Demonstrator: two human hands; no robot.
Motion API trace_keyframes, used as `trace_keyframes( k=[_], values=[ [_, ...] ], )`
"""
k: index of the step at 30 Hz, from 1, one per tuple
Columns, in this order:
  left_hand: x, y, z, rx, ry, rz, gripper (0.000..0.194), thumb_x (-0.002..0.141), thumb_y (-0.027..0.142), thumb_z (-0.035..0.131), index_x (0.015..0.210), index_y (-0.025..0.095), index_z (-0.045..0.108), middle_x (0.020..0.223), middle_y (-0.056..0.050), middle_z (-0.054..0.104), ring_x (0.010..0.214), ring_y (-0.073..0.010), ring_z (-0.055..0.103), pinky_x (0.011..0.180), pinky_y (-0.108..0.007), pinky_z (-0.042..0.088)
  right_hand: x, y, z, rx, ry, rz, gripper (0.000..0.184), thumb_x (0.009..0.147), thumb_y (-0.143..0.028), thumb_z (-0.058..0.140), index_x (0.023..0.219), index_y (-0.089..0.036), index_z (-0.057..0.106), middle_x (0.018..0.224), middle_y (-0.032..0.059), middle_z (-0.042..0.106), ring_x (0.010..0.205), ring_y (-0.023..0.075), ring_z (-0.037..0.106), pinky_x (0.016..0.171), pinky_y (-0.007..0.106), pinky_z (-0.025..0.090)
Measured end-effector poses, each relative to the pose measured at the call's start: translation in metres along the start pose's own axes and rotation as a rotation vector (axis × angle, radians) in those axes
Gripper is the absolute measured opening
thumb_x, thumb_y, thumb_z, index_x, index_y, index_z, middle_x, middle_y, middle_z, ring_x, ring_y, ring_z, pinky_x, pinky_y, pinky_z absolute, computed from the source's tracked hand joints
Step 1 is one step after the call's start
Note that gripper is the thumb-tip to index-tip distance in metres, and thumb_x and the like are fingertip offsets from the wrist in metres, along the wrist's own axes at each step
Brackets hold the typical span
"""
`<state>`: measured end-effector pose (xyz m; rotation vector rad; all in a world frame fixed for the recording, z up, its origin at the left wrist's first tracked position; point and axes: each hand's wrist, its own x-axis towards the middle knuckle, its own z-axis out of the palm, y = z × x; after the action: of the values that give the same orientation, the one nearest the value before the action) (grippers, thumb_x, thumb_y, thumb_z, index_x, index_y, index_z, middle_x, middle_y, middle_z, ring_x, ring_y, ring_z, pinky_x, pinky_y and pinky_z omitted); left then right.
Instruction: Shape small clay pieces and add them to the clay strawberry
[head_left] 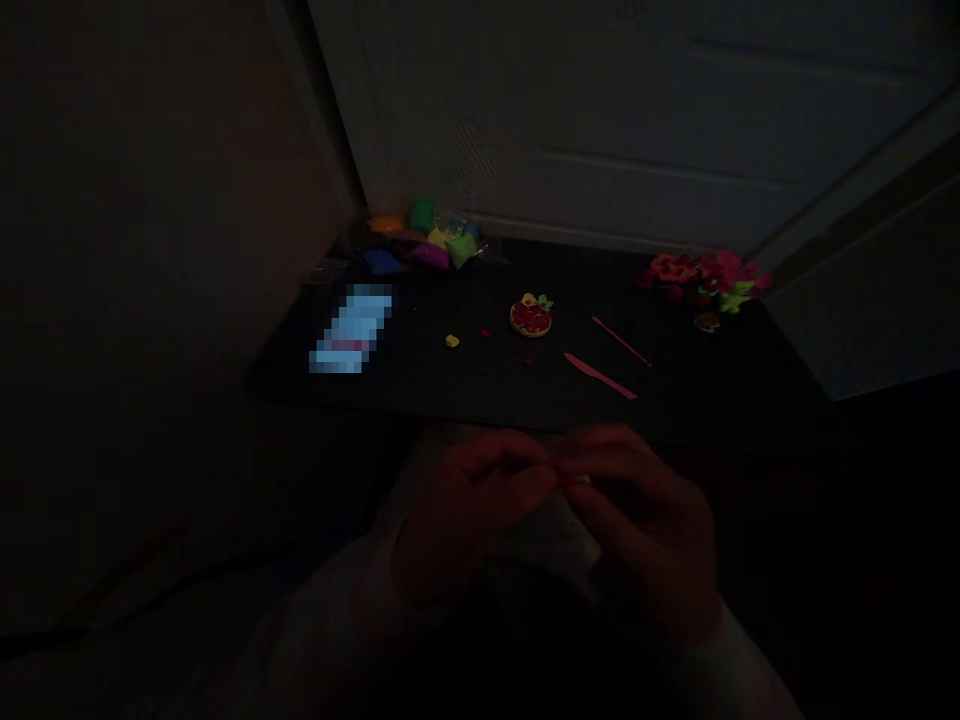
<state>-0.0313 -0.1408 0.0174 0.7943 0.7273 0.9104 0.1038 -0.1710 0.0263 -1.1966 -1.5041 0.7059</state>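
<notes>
In dim light, my left hand (487,500) and my right hand (645,510) meet in front of the table's near edge, fingertips pinched together. Between them shows a small red piece (571,478), likely modelling clay, with a pale spot beside it; the fingers hide most of it. Beyond my hands lies a round yellow-rimmed clay piece (531,318) filled with red bits, with green and yellow shapes on its top edge. Close to it are a yellow lump (451,341) and tiny red bits (484,333). A pink plastic knife (600,376) and a thin pink stick (622,342) lie to the right.
On the dark table (420,385), a lit, blurred phone-like screen (352,330) lies left. Colourful clay packs (431,245) are heaped at the back left. Pink and orange flower-like shapes (705,275) sit back right, near a small multicoloured piece (706,321). A pale panelled door (600,120) stands behind.
</notes>
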Motion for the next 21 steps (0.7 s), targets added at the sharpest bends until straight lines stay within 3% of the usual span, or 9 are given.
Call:
trace_keyframes(
  k=[8,21],
  values=[
    [-0.0051,0.0041,0.0043,0.195,-0.010,0.308,0.017,0.062,0.006,0.064,0.068,0.022,0.064,0.070,0.003,0.062,0.071,-0.0103,0.057,0.067,-0.020,0.046,-0.0021,0.0015,0.0036,0.136,0.035,-0.004,0.016,0.073,-0.016,0.058,0.082,-0.028,0.062,0.076,-0.0024,0.057,0.078,0.0128,0.054,0.067,0.027,0.043],
    [-0.0046,0.0034,0.0053,0.229,0.013,0.345,0.017,0.066,0.008,0.062,0.071,0.024,0.065,0.073,0.003,0.064,0.074,-0.0109,0.059,0.069,-0.022,0.047,-0.0032,0.0002,0.0040,0.139,0.046,0.024,0.018,0.072,-0.014,0.058,0.083,-0.028,0.063,0.076,-0.0027,0.059,0.076,0.0118,0.055,0.065,0.025,0.044]
  ],
)
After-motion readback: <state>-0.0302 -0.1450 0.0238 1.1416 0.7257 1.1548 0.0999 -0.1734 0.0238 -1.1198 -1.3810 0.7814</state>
